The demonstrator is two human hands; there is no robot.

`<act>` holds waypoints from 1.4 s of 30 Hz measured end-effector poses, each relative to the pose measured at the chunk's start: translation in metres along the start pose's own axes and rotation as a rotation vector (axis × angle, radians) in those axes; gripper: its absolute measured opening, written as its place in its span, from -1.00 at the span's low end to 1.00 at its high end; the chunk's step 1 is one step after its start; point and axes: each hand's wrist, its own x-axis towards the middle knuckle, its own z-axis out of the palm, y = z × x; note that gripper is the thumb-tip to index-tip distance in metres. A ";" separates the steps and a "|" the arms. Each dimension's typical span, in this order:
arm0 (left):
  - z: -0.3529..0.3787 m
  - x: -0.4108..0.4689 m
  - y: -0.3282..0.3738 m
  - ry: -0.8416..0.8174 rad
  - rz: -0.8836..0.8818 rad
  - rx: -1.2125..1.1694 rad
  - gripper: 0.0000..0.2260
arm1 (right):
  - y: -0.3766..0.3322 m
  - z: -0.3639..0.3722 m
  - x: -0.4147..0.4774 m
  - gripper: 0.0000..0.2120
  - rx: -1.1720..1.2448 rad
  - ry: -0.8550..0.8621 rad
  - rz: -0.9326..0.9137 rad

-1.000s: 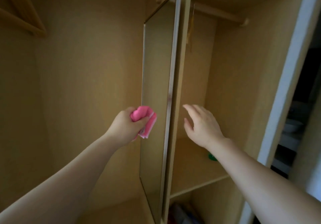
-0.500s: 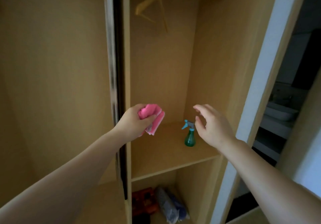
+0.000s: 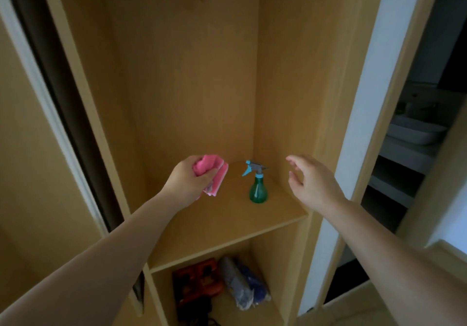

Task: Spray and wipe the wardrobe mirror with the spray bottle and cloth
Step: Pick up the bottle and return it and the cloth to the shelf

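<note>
Left hand [image 3: 188, 186] raised in front of the wooden wardrobe shelf [image 3: 227, 227], fingers curled tight round a folded pink cloth [image 3: 211, 174] (one layered edge sticking out below the thumb). Right hand [image 3: 313, 183] held empty in the air, fingers [image 3: 294, 160] loosely spread and slightly bent, near but not touching a small green plastic spray bottle with a blue trigger head [image 3: 257, 186]. Bottle upright on the shelf, between the two hands, nozzle turned left. Below the shelf, an orange-and-black object [image 3: 199, 281] beside a bundled grey and blue bag [image 3: 242, 285].
</note>
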 end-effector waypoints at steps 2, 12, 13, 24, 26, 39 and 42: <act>0.010 0.021 -0.012 -0.012 -0.006 -0.007 -0.84 | 0.014 0.016 0.011 -0.59 -0.016 -0.048 0.052; 0.046 0.125 -0.054 -0.046 -0.016 -0.161 -0.89 | 0.073 0.094 0.100 -0.39 -0.020 -0.337 0.255; 0.050 0.132 -0.058 -0.047 -0.024 -0.163 -0.87 | 0.078 0.105 0.107 -0.37 -0.004 -0.374 0.276; 0.087 0.165 -0.079 0.080 -0.177 -0.094 -0.89 | 0.131 0.192 0.176 -0.31 0.169 -0.625 0.293; 0.090 0.163 -0.080 0.129 -0.212 -0.075 -0.92 | 0.137 0.203 0.187 -0.32 0.221 -0.672 0.295; 0.092 0.138 -0.069 0.268 -0.286 0.026 -0.92 | 0.144 0.217 0.196 -0.85 0.509 -0.559 0.230; 0.086 0.127 -0.056 0.303 -0.291 0.042 -0.89 | 0.135 0.205 0.202 -0.88 0.616 -0.486 0.163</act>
